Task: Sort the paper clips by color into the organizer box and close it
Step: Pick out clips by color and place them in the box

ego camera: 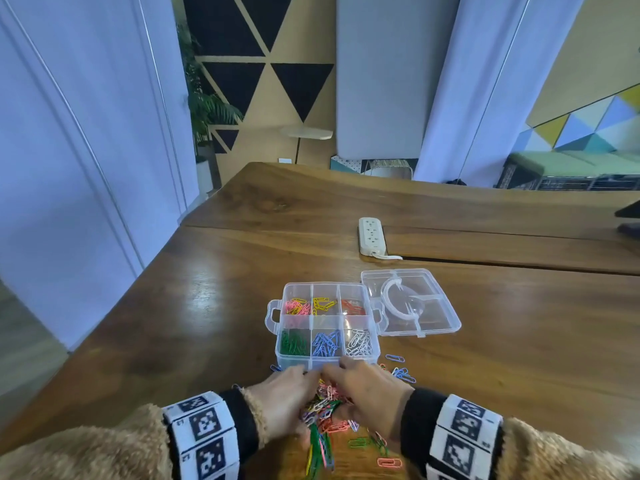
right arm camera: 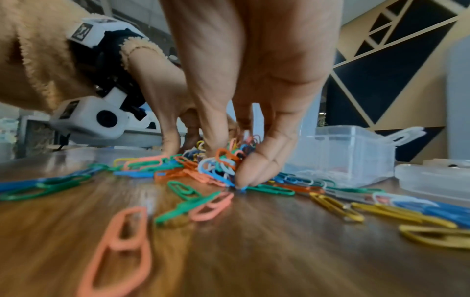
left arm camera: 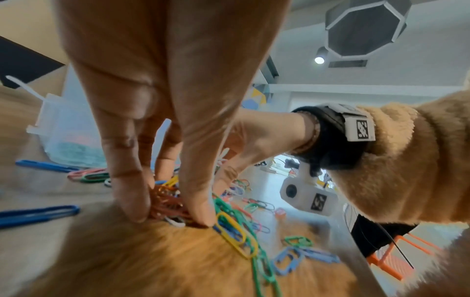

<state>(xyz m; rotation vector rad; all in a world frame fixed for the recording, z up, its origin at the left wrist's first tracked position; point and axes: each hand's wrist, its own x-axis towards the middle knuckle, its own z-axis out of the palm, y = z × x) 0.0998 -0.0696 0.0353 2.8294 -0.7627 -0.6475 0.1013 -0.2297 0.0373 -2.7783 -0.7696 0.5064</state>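
Organizer box [ego camera: 327,355] (lid off) holds colour-sorted clips; left hand [ego camera: 280,400] and right hand [ego camera: 372,393] each pinch loose paper clips [ego camera: 327,408].

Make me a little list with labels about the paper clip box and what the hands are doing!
box: clear organizer box on the wooden table, open
lid: lies flat to the box's right
back row: pink with some yellow, yellow, red
front row: green, blue, white
loose pile: mixed-colour clips on the table in front of the box
left hand: fingers pinch into the pile
right hand: fingertips gather clips in the pile
also on table: white power strip
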